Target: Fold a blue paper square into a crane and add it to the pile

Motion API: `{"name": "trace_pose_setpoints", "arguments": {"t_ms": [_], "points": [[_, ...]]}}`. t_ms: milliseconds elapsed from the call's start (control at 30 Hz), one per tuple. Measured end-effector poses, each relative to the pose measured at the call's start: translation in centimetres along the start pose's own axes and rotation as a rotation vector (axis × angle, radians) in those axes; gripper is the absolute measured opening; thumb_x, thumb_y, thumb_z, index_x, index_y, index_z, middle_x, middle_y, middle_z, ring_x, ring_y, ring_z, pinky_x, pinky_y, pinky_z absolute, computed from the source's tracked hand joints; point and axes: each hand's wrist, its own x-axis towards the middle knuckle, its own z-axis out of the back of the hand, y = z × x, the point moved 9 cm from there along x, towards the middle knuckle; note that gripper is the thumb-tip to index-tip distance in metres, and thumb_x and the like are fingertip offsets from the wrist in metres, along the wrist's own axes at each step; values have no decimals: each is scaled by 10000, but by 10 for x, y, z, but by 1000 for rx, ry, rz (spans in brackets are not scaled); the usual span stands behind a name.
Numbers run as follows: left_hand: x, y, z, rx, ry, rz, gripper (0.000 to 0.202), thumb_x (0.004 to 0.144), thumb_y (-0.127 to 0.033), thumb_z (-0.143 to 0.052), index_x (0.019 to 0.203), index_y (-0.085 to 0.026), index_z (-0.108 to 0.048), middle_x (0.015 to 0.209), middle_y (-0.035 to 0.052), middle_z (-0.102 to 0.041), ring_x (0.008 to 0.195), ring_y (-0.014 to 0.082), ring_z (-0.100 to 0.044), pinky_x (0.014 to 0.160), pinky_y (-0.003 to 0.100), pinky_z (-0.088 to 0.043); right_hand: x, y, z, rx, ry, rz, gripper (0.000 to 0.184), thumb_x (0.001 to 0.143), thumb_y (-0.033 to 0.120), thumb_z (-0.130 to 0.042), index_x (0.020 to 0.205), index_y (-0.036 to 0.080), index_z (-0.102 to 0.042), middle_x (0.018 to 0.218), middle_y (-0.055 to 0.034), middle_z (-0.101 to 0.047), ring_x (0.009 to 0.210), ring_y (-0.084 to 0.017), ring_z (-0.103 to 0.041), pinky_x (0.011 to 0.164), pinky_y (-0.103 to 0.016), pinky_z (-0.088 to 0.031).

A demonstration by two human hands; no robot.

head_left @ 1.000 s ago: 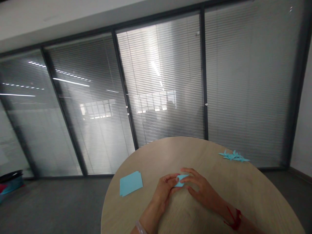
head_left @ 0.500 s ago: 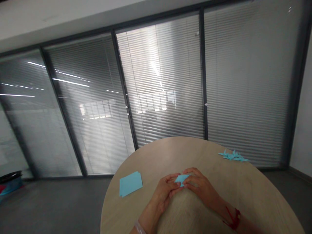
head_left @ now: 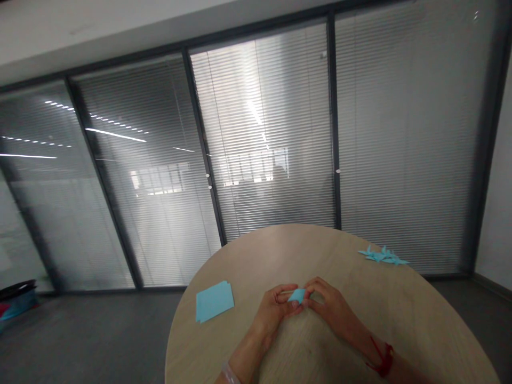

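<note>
A small folded piece of light blue paper [head_left: 297,295] sits between my two hands, just above the round wooden table [head_left: 400,320]. My left hand [head_left: 276,311] pinches its left side with thumb and fingertips. From the right, my right hand [head_left: 328,306] pinches the other edge with curled fingers. A red cord circles my right wrist.
A stack of light blue paper squares [head_left: 214,301] lies on the table to the left of my hands. Several folded blue paper figures [head_left: 383,256] lie near the far right edge. Glass walls with blinds stand behind the table. Dark objects lie on the floor at far left.
My right hand went from lying flat on the paper to pinching it. Both hands drew closer together and the paper now looks smaller and more folded.
</note>
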Motion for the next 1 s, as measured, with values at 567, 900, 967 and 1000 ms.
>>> {"name": "trace_pose_setpoints", "arguments": {"t_ms": [567,900,967,1000], "points": [[5,9,0,68,-5,-24,501,507,-217,-868,960,-111,-682,848,128,-750,724,213,-688,763,323,-507,1,-6,1,27,36,-159,59,705,164,-586,656,196,-577,816,-29,-639,814,-193,-591,805,-307,-444],[3,4,-5,45,-13,-81,454,557,-232,-852,964,-119,-684,886,129,-748,760,219,-691,776,322,-506,2,-13,1,108,-22,-179,65,693,195,-578,642,207,-540,737,-3,-631,730,-173,-606,685,-259,-469],[4,3,-5,21,-17,-85,442,565,-229,-848,959,-116,-682,891,130,-748,773,217,-691,792,326,-505,1,-18,-1,175,-22,-219,61,696,212,-572,650,210,-532,725,2,-637,698,-167,-620,644,-247,-471],[4,3,-5,13,-20,-84,440,562,-228,-850,953,-114,-682,889,131,-748,777,218,-691,799,329,-503,0,-21,-2,199,-24,-240,59,692,213,-572,652,212,-528,713,6,-639,686,-166,-625,631,-244,-470]]}}
